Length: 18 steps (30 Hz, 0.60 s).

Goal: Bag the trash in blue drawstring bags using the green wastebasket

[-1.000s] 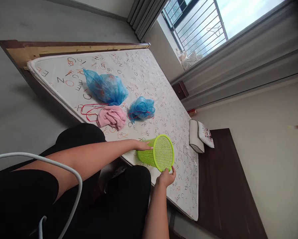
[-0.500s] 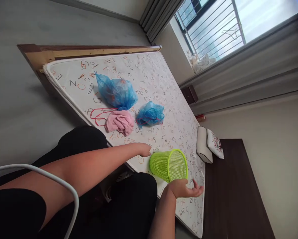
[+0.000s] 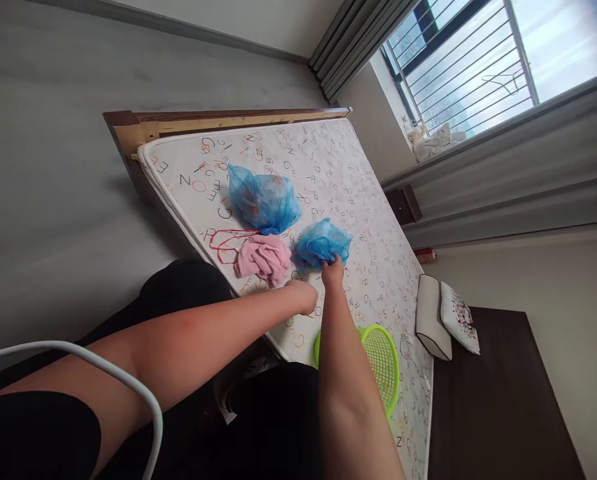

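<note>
My right hand (image 3: 332, 268) reaches across to the smaller blue plastic bag (image 3: 324, 238) and pinches its near edge. The bag rests bunched on the mattress. My left hand (image 3: 302, 297) hovers low beside it, closed with the fingers curled under; its palm side is hidden. Just beyond the left hand lies a crumpled pink cloth (image 3: 264, 259). A larger, filled blue plastic bag (image 3: 266, 200) sits past the cloth, with red straps (image 3: 223, 247) spread nearby. Behind my right forearm, a green mesh basket (image 3: 386, 363) lies on its side, partly covered by the arm.
The letter-printed mattress (image 3: 328, 167) sits in a wooden bed frame (image 3: 123, 130). A cushion (image 3: 459, 313) and a beige bolster (image 3: 431, 317) lie by the dark headboard (image 3: 498, 380). A white cable (image 3: 123, 380) crosses in front of my left arm.
My right hand has left the basket's side and moved over to the smaller blue bag, taking hold of its edge. My left hand is now nearer the pink cloth. The view has shifted.
</note>
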{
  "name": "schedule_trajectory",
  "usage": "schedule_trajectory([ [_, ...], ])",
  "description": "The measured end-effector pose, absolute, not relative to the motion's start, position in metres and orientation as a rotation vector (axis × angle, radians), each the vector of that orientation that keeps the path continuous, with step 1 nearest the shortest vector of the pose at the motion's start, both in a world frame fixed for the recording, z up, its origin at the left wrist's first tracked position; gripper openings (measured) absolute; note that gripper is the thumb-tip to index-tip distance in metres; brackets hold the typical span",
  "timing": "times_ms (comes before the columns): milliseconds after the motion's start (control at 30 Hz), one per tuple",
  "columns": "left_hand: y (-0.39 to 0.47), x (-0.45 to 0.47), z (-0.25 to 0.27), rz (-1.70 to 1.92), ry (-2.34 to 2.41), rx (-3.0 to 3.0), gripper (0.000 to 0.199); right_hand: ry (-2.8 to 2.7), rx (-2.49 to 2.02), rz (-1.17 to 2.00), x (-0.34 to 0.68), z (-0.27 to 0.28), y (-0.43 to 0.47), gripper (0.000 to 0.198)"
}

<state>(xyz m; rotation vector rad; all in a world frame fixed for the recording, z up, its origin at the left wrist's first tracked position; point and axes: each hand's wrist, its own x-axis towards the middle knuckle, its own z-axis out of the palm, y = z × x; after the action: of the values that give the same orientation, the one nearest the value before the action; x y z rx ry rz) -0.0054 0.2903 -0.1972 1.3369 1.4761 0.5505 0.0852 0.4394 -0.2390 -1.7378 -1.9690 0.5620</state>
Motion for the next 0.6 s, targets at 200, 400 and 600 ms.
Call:
schedule_trajectory([
  [200,0.299,-0.027,-0.179,0.649,1.574,1.355,0.033,-1.794,-1.795,0.533,0.113,-0.226,0.364,0.044],
  [400,0.305,-0.017,-0.197,0.839,1.474,1.281,0.048,-1.504,-1.606,1.016,0.147,-0.230,0.284,0.057],
  [600,0.307,-0.008,-0.202,1.052,1.324,1.171,0.045,-1.299,-1.509,1.264,0.150,-0.252,0.295,0.042],
])
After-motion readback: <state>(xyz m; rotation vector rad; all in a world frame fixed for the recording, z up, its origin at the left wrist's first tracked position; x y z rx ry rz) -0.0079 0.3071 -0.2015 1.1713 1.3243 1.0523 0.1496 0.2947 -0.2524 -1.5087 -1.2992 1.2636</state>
